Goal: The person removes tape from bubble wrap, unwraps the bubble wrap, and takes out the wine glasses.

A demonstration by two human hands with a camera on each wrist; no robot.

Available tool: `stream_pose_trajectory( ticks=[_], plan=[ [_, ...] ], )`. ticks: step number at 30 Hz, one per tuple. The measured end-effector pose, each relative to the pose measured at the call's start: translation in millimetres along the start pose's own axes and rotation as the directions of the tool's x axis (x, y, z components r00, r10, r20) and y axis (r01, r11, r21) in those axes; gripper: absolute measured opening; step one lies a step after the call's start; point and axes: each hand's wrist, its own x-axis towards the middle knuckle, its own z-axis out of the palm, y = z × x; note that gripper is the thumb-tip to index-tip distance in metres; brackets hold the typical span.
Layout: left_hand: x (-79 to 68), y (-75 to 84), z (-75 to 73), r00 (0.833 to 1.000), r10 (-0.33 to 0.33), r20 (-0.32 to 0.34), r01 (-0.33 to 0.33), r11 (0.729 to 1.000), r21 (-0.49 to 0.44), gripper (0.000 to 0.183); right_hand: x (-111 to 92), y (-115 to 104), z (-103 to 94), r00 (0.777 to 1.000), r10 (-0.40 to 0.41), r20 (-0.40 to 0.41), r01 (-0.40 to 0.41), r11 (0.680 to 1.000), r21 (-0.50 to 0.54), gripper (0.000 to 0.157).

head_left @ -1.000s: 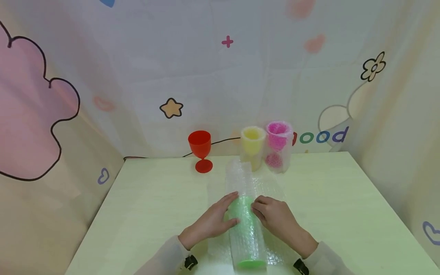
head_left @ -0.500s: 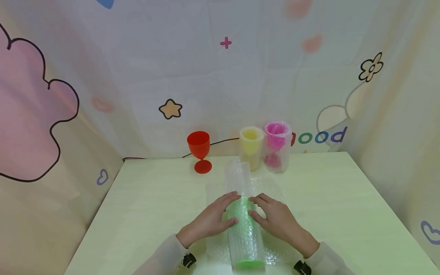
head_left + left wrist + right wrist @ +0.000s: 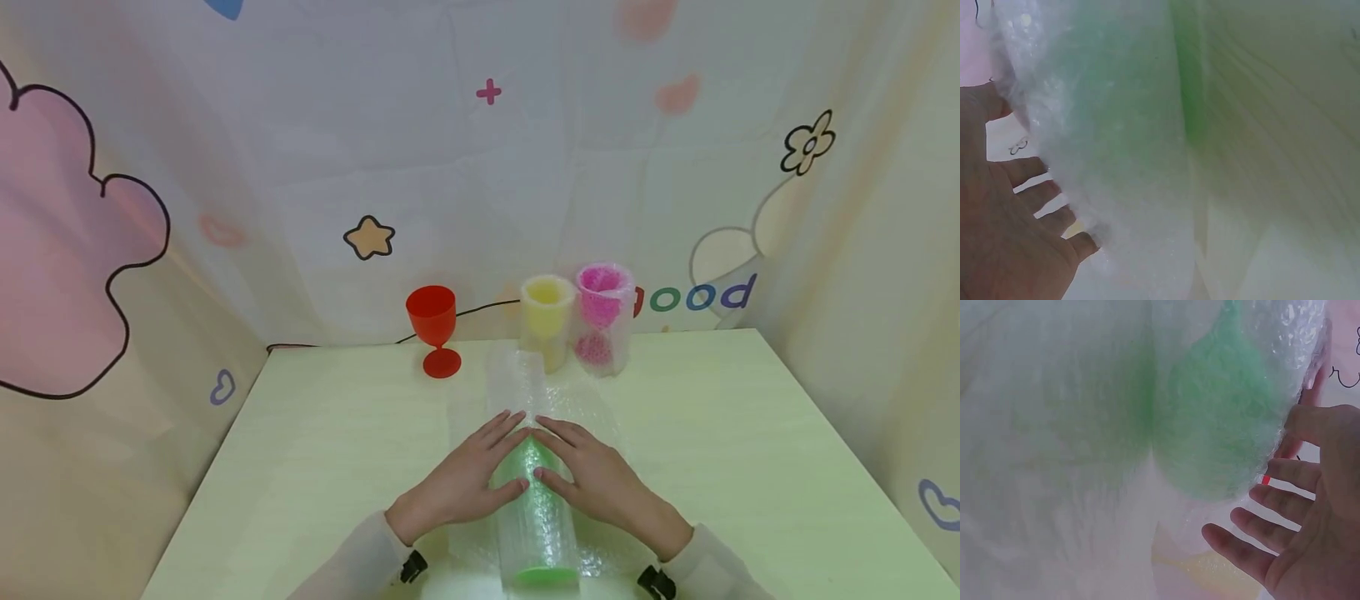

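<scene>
Head view: your left hand [image 3: 476, 473] and right hand [image 3: 600, 473] spread open over the bubble wrap [image 3: 551, 537], gripping nothing, probably keeping it closed. Inside, the green cup [image 3: 537, 496] lies sideways, base nearest you, long axis running away.

Left wrist: your fingertips flank the wrap.

Right wrist: the bowl faces away from you.
</scene>
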Motion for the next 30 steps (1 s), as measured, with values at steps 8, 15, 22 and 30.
stream_pose_trajectory(
  ticks=[8, 15, 22, 30],
  plan=[
    [-4.0, -0.4, 0.0, 0.996, -0.071, 0.046, 0.073, 0.996, -0.044, 0.065, -5.4, 4.3, -5.2, 0.996, 0.092, 0.008, -0.092, 0.996, 0.008, 0.057],
    [-5.2, -1.8, 1.2, 0.996, -0.066, 0.057, 0.070, 0.996, -0.060, 0.064, -4.7, 4.2, -5.4, 0.989, 0.146, -0.030, -0.146, 0.989, 0.005, 0.067],
    [-10.8, -4.7, -1.5, 0.990, -0.121, 0.067, 0.125, 0.990, -0.058, 0.061, -5.6, 4.9, -3.7, 0.990, 0.136, -0.047, -0.137, 0.991, -0.008, 0.067],
    [-20.2, -12.7, -4.9, 0.984, -0.169, 0.049, 0.170, 0.985, -0.025, 0.058, -7.0, 5.8, -4.1, 0.996, 0.072, -0.050, -0.069, 0.997, 0.046, 0.059]
  ],
)
